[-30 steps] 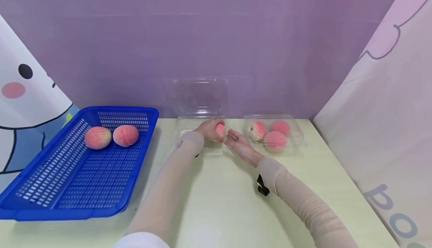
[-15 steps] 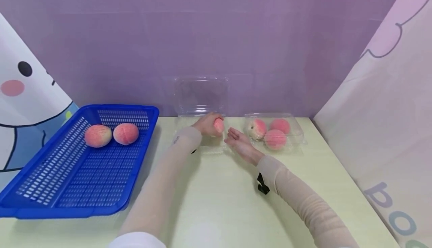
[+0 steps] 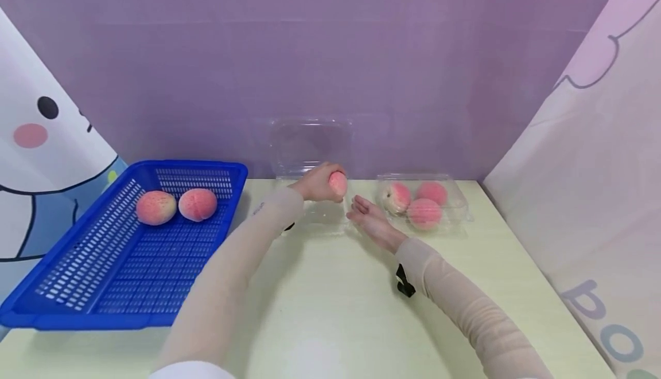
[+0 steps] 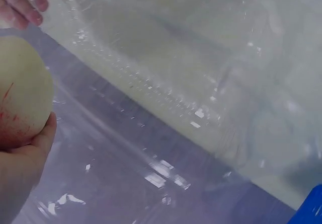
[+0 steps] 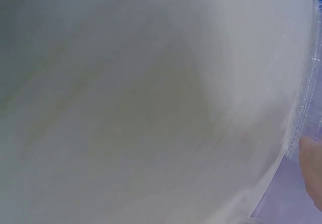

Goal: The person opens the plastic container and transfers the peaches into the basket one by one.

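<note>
My left hand (image 3: 318,183) grips a pink peach (image 3: 338,183) over an open clear plastic clamshell box (image 3: 325,215), whose lid stands up at the back. In the left wrist view the pale, red-streaked side of this peach (image 4: 22,93) shows, with fingers around its lower part. My right hand (image 3: 374,224) is held with fingers extended beside the right edge of that box, holding nothing. Just right of it stands a second clear box (image 3: 454,201) with three peaches inside, one of them the front pink peach (image 3: 424,214).
A blue perforated basket (image 3: 170,321) stands on the left of the pale table (image 3: 330,304). Two more peaches lie in its back part, the nearer to the middle being a pink peach (image 3: 198,204). A purple backdrop (image 3: 330,52) rises behind the table.
My left hand has raised the peach from low in the open box to a higher spot above it. My right hand has stayed almost in place.
</note>
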Demonstrator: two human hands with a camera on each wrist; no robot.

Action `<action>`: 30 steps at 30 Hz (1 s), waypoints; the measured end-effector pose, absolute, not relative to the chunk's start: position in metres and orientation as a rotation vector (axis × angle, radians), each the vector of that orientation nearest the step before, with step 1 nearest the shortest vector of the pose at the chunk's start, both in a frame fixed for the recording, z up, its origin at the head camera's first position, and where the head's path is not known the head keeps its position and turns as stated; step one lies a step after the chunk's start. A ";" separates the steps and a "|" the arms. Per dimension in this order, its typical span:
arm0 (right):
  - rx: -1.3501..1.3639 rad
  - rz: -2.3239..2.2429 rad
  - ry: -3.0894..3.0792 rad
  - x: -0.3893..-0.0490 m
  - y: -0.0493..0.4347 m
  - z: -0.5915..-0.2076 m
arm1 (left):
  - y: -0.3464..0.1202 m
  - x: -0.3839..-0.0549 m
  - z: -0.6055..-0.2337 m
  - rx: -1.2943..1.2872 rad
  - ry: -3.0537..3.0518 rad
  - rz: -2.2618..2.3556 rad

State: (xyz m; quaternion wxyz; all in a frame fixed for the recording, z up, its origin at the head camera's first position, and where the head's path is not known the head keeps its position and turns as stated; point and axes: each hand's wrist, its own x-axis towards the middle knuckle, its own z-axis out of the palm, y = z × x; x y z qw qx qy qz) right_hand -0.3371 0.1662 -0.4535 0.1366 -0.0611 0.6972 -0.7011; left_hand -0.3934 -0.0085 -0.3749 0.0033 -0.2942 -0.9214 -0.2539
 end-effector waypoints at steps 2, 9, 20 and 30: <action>-0.166 -2.032 2.016 -0.337 0.166 -0.453 | -0.010 -0.387 -0.367 -0.907 -2.868 -0.793; -0.189 -2.024 2.010 -0.337 0.167 -0.454 | -0.020 -0.367 -0.347 -0.852 -2.870 -0.870; -0.185 -2.018 2.008 -0.340 0.168 -0.454 | -0.056 -0.335 -0.322 -0.793 -2.927 -0.847; -0.205 -2.003 1.995 -0.340 0.170 -0.456 | -0.111 -0.303 -0.315 -0.677 -2.889 -0.873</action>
